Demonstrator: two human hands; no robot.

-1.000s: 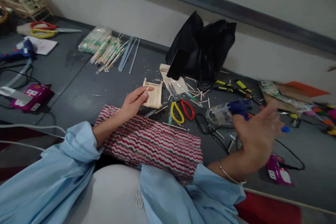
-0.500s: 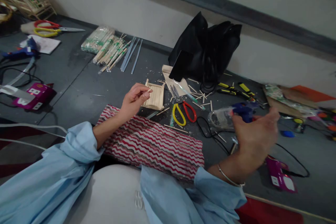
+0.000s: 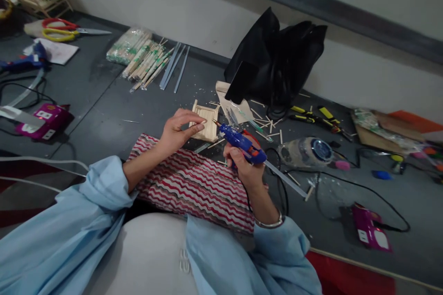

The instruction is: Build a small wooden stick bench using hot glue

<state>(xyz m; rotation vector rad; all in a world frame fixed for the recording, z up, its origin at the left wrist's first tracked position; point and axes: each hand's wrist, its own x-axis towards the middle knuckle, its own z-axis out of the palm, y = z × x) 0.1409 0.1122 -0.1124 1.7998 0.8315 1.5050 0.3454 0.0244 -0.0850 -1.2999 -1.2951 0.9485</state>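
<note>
Left hand (image 3: 177, 132): thumb and forefinger pinched on small pale stick (image 3: 204, 121), mostly hidden. Right hand (image 3: 245, 167): fingers wrapped around blue glue gun (image 3: 238, 140), nozzle just beside left fingertips; glue stick (image 3: 285, 179) out the back. Little stick frame (image 3: 209, 133) on table (image 3: 104, 120), partly behind left fingertips. Striped cloth (image 3: 194, 184) bodyward of both hands' fingers. Loose sticks (image 3: 271, 126) beyond right fingers.

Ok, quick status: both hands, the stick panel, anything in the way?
Left hand pinching small pale piece. Right hand holding glue gun, nozzle toward that piece. Stick panel on table, partly behind left hand. Scissors partly hidden behind gun.
</note>
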